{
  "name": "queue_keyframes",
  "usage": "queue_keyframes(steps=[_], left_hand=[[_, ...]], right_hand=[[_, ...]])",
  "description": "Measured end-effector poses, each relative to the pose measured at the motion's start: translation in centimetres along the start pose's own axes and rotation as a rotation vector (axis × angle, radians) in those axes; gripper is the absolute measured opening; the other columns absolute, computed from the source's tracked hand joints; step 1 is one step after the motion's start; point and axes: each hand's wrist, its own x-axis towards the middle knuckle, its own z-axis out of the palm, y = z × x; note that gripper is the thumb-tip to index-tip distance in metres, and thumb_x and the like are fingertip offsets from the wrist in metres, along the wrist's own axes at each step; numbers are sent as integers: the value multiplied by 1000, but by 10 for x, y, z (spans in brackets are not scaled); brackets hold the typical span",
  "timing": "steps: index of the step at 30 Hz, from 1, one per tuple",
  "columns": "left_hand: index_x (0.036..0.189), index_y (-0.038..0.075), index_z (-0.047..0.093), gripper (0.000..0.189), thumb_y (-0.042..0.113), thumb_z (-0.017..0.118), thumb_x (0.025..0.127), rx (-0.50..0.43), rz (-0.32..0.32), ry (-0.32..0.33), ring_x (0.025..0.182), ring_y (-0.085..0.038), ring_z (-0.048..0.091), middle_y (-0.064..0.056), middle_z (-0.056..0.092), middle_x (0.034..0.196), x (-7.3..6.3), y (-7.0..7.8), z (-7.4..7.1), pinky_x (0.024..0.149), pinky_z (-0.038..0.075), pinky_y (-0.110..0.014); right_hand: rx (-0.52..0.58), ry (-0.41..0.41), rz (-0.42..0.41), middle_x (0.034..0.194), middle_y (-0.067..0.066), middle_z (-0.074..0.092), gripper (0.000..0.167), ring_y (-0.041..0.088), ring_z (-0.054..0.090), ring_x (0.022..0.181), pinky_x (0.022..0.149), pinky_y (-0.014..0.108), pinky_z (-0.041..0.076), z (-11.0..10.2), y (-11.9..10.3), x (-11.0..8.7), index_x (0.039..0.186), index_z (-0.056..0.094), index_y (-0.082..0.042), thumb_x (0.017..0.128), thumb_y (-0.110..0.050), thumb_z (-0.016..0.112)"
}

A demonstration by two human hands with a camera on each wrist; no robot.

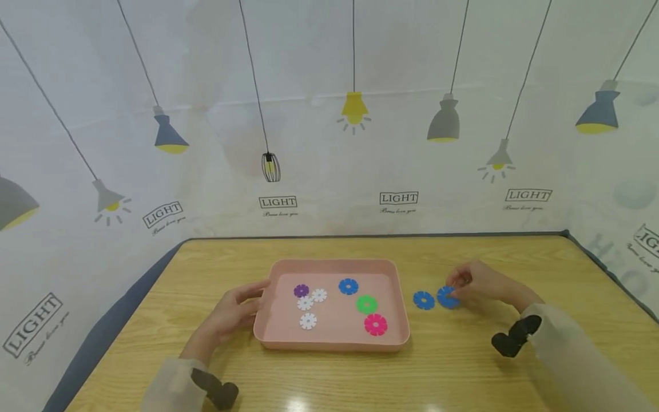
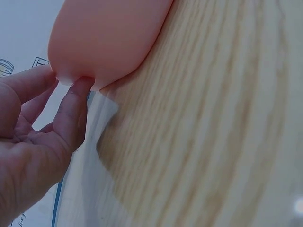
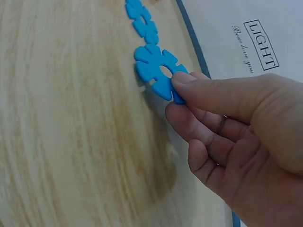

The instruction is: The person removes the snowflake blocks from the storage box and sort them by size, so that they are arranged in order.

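Observation:
Between the thumb and fingers of my right hand [image 1: 481, 280] is a blue notched snowflake disc [image 3: 154, 66], pinched by its edge and tilted just over the table. Beside it lies another blue snowflake disc [image 1: 424, 300], right of the tray. My left hand [image 1: 231, 312] grips the left side of a shallow pink tray [image 1: 329, 345] with thumb and fingers; in the left wrist view, the tray's outer wall [image 2: 109, 38] meets the fingertips. Inside the tray are a blue disc [image 1: 348, 286], a green disc [image 1: 366, 304], a pink disc [image 1: 376, 324], a purple disc [image 1: 301, 291] and three white discs [image 1: 308, 321].
The tray stands mid-table on a wood-grain tabletop [image 1: 360, 380]. A pale sheet printed with lamps [image 1: 329, 143] rises behind the table's dark far edge and along both sides. Each wrist wears a black device [image 1: 516, 336].

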Motion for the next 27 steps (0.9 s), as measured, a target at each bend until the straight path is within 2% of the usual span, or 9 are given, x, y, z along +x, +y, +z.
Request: queue_keyframes(steps=[5, 12, 27], left_hand=[[138, -3, 34, 47, 1, 48, 94, -3, 8, 3, 109, -30, 52, -29, 34, 135, 0, 1, 1, 86, 49, -39], [139, -4, 32, 47, 1, 47, 94, -7, 8, -5, 113, -33, 49, -30, 32, 137, 0, 0, 1, 88, 48, -39], [139, -2, 35, 47, 4, 49, 94, -9, -1, -5, 112, -32, 50, -29, 33, 137, 0, 0, 0, 88, 47, -39]], right_hand=[[3, 14, 35, 86, 9, 63, 24, 18, 57, 77, 65, 27, 51, 5, 10, -1, 96, 62, 10, 80, -6, 68], [-27, 26, 50, 90, 10, 63, 24, 21, 57, 81, 67, 28, 50, 8, 10, 0, 100, 61, 11, 82, -5, 65], [-85, -13, 4, 85, 6, 61, 18, 19, 55, 77, 63, 26, 49, 9, 10, 2, 95, 63, 7, 82, -5, 66]])
